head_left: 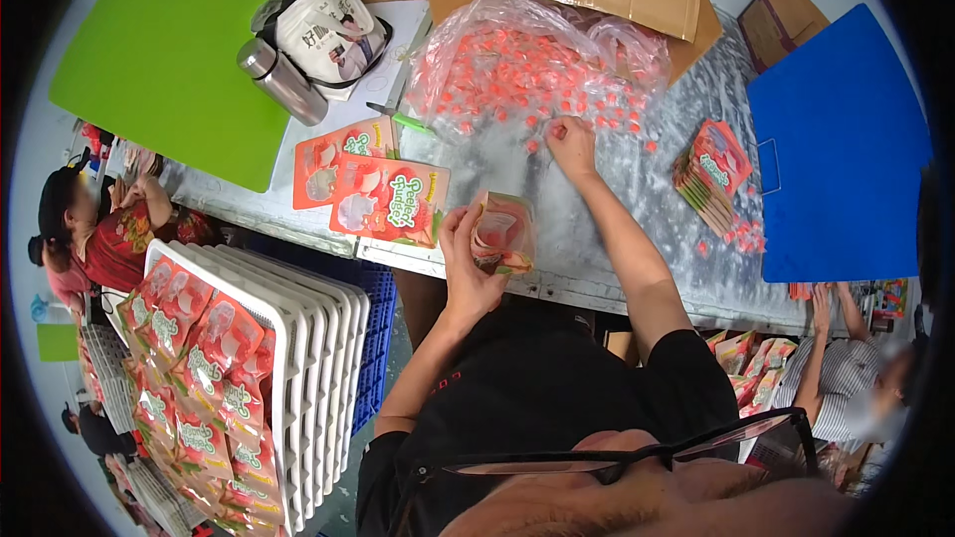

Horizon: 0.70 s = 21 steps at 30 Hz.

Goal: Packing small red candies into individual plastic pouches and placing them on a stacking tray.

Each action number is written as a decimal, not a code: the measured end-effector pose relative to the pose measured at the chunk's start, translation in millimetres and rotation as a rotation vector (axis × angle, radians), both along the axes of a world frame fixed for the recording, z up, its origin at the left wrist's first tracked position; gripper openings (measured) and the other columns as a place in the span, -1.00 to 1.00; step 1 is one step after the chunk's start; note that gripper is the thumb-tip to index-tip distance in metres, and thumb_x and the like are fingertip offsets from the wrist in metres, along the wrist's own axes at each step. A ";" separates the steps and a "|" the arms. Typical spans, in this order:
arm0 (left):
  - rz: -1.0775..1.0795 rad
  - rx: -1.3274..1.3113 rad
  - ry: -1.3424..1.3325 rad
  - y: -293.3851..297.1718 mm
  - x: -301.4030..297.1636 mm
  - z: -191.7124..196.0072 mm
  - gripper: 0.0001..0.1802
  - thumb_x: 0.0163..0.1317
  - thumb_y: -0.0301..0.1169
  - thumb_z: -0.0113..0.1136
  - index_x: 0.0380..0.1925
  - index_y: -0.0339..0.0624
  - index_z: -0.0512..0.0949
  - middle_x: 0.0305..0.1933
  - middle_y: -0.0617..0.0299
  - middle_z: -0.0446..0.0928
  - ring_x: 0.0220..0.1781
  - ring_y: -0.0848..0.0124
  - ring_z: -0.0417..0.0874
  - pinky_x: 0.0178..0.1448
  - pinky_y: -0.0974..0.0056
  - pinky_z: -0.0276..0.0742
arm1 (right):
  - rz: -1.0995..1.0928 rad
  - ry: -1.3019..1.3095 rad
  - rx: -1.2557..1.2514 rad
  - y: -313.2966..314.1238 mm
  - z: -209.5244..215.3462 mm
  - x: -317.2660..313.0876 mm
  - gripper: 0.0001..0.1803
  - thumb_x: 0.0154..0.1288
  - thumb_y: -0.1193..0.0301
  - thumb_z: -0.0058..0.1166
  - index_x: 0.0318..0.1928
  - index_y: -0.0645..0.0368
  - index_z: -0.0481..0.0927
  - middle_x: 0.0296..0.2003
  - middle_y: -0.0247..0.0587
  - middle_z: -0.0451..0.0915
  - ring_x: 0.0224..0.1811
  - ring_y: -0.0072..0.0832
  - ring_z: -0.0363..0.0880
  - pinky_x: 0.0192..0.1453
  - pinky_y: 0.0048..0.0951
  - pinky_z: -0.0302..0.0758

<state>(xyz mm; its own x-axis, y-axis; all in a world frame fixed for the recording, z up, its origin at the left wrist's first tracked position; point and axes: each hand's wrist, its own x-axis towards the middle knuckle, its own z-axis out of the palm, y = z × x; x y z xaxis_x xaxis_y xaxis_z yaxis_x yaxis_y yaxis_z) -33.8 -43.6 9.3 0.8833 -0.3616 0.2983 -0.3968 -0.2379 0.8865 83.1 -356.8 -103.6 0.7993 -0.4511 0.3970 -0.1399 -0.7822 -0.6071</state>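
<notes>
My left hand (472, 264) grips a stand-up pouch (500, 229) by its side at the table's front edge. The pouch's mouth faces up and gapes, with red and clear film showing. Farther out, my right hand (570, 144) is closed, fingertips pinched together, at the near edge of a heap of small red wrapped pieces (517, 70). Whatever its fingers may hold is hidden or too small to name. The heap spills from a clear plastic bag (487, 20). Left of my left hand lie two flat red pouches, the nearer pouch (388, 201) overlapping the farther pouch (323, 164).
A green-handled knife (403, 119), a steel flask (284, 80) and a white bag (333, 30) are at the far left. A pouch stack (711, 174) stands right, beside a blue panel (841, 149). White stacked trays (308, 368) hold filled pouches. Co-workers are on both sides.
</notes>
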 end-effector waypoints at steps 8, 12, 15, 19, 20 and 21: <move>-0.025 -0.009 -0.030 2.2 2.1 -17.0 0.12 -0.23 -0.68 0.49 0.49 -0.16 0.29 0.50 -0.11 0.15 0.56 -0.10 0.21 0.61 -0.01 0.22 | -0.105 -0.303 0.119 -13.8 83.1 -122.1 -0.80 0.16 0.49 0.43 -0.19 0.16 0.72 -0.29 -0.19 0.69 -0.21 -0.27 0.70 -0.04 -0.29 0.60; -0.024 -0.047 -0.056 5.1 4.0 -27.2 0.12 -0.21 -0.69 0.41 0.52 -0.15 0.26 0.53 -0.11 0.10 0.59 -0.06 0.15 0.65 -0.03 0.16 | -0.449 -0.402 -0.009 -101.1 117.4 -206.6 -0.87 0.26 0.47 0.32 -0.18 0.17 0.71 -0.24 -0.18 0.73 -0.21 -0.33 0.68 -0.02 -0.30 0.60; -0.043 -0.121 0.074 1.6 2.7 -19.2 0.12 -0.24 -0.69 0.37 0.51 -0.15 0.27 0.53 -0.11 0.11 0.61 -0.07 0.11 0.68 -0.06 0.09 | -0.741 -0.340 -0.136 -177.6 116.7 -276.7 -0.75 0.37 0.28 0.31 -0.10 0.20 0.74 -0.22 -0.14 0.75 -0.16 -0.31 0.70 0.01 -0.29 0.60; -0.062 -0.006 0.003 -0.7 7.0 -16.1 0.08 -0.20 -0.69 0.39 0.49 -0.16 0.29 0.52 -0.10 0.13 0.60 -0.09 0.14 0.66 -0.07 0.10 | -0.935 -0.077 -0.184 -223.1 99.2 -306.3 -0.66 0.35 0.27 0.34 0.05 0.17 0.72 -0.08 -0.03 0.75 0.00 -0.18 0.72 0.14 -0.19 0.59; -0.035 -0.001 -0.013 0.6 6.2 -15.6 0.08 -0.20 -0.69 0.40 0.49 -0.16 0.29 0.52 -0.09 0.13 0.59 -0.09 0.14 0.66 -0.08 0.10 | -0.939 -0.065 -0.373 -216.7 100.4 -296.9 -0.64 0.35 0.26 0.33 0.06 0.18 0.72 -0.02 -0.01 0.72 0.07 -0.13 0.69 0.20 -0.15 0.56; -0.011 0.005 -0.028 2.0 5.5 -15.1 0.07 -0.19 -0.69 0.41 0.49 -0.16 0.29 0.51 -0.09 0.14 0.59 -0.10 0.15 0.65 -0.08 0.10 | -0.941 -0.057 -0.562 -210.6 102.5 -288.8 -0.63 0.35 0.25 0.33 0.06 0.19 0.71 0.04 0.00 0.70 0.14 -0.09 0.65 0.26 -0.11 0.53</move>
<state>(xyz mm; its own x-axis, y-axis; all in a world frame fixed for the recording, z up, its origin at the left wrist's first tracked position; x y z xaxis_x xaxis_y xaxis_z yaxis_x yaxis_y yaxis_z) -28.3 -41.6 -5.8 0.8707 -0.3723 0.3214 -0.4242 -0.2377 0.8738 -205.7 -567.4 -1.1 0.2039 -0.6137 0.7628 -0.8089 -0.5445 -0.2218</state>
